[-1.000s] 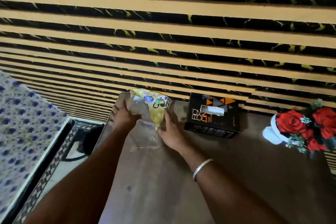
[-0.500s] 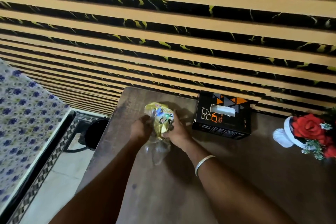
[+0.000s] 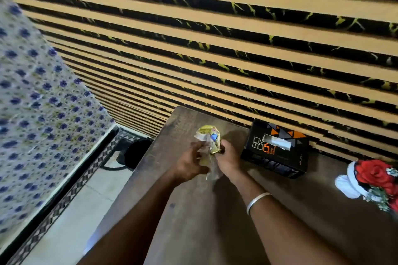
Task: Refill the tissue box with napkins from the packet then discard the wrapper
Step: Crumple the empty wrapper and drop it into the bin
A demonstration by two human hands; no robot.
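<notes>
A crumpled clear and yellow plastic wrapper (image 3: 210,140) is squeezed between both hands above the brown table (image 3: 193,221). My left hand (image 3: 189,163) grips its lower left side and my right hand (image 3: 228,157) grips its right side. A clear tail of the wrapper hangs down between my wrists. To the right stands the black tissue box (image 3: 277,150) with orange triangles, close to the striped wall; a white napkin shows in its top slot.
A white vase of red roses (image 3: 372,180) stands at the table's right edge. A black bin (image 3: 137,153) sits on the floor left of the table. A bed with blue-dotted cloth (image 3: 38,114) fills the left side.
The wrapper was spread wide between my hands; now it is crumpled into a small bunch and my hands have come close together. The view has shifted so the table sits more to the right.
</notes>
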